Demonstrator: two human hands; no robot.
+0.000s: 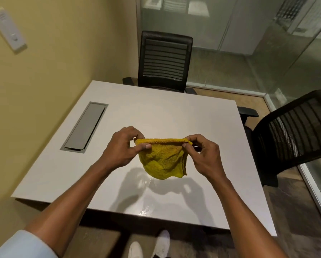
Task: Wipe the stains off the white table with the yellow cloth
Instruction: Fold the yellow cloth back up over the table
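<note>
The yellow cloth (163, 159) hangs folded above the middle of the white table (156, 116). My left hand (123, 148) pinches its upper left corner and my right hand (202, 155) pinches its upper right corner, stretching the top edge between them. The cloth's lower part droops free above the tabletop. Wet, shiny streaks (146, 183) lie on the table under the cloth, and another wet patch (144, 211) sits near the front edge.
A grey cable hatch (85, 127) is set into the table's left side. One black mesh chair (164, 60) stands at the far side, another (295, 135) at the right. A yellow wall runs along the left; glass partitions stand behind and to the right.
</note>
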